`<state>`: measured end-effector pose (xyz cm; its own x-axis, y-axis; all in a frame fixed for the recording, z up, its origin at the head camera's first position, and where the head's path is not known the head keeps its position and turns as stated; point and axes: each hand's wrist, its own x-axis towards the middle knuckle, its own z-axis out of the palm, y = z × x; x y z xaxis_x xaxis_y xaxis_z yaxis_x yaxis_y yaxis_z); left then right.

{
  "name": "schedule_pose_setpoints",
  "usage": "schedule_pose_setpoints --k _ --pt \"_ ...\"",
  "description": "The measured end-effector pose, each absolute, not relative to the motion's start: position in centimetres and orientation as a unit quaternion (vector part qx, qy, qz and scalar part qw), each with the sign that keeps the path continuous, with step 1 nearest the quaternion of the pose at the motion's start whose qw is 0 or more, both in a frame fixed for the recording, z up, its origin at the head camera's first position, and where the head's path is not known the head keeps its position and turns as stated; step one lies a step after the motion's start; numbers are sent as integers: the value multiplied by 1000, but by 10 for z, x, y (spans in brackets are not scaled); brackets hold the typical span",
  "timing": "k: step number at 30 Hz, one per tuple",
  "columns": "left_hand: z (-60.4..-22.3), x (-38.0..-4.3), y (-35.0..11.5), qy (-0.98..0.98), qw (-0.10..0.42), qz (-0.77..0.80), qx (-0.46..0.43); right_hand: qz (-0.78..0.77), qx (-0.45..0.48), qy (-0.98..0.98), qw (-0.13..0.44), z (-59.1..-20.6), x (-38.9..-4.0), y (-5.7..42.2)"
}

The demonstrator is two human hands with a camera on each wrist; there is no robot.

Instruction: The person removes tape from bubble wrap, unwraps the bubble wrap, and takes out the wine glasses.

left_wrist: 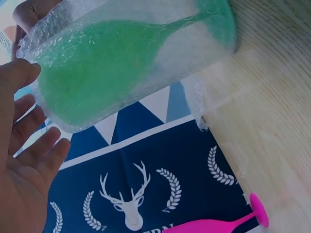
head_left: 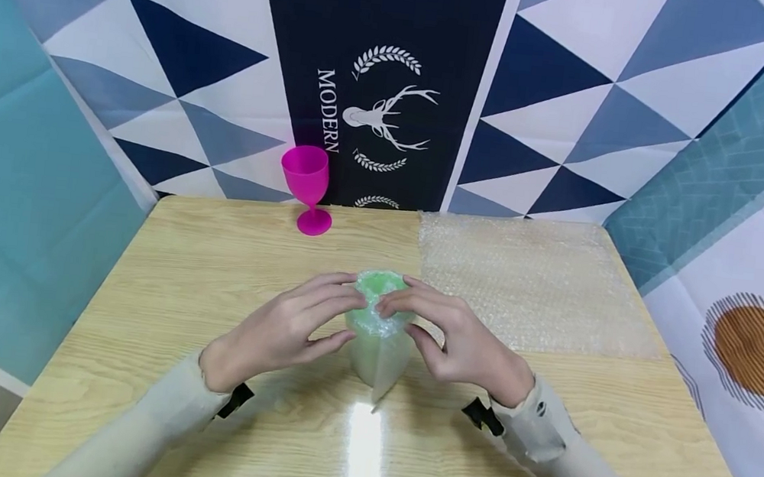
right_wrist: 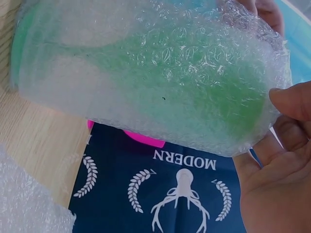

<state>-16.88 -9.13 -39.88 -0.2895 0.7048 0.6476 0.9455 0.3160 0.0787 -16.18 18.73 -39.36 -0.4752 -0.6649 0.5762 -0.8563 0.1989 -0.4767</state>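
Note:
A green goblet [left_wrist: 92,68] wrapped in bubble wrap [right_wrist: 160,97] stands upright on the table in front of me, its bowl at the top and its stem showing through the layers. My left hand [head_left: 287,325] is at the left of the wrapped top, fingers lightly bent and fingertips at the rim. From the other side my right hand [head_left: 458,338] curls its fingers over the top edge of the wrap, with the thumb against its side. A loose flap of wrap hangs down the near side.
At the back of the wooden table [head_left: 213,268] a magenta goblet [head_left: 307,177] stands bare, close to the patterned cloth backdrop [head_left: 390,9]. A flat sheet of bubble wrap [head_left: 529,283] lies at the back right.

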Motion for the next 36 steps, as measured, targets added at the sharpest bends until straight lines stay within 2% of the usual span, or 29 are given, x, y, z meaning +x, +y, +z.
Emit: schedule_pose_setpoints --k 20,29,36 --pt "-402 -163 -86 -737 306 -225 -559 355 506 -771 151 -390 -152 187" --pt "-399 -155 -84 -735 321 -232 -550 317 503 -766 244 -381 -145 176" --pt "-398 -148 -83 -739 335 -212 -545 272 504 -769 285 -373 -135 168"
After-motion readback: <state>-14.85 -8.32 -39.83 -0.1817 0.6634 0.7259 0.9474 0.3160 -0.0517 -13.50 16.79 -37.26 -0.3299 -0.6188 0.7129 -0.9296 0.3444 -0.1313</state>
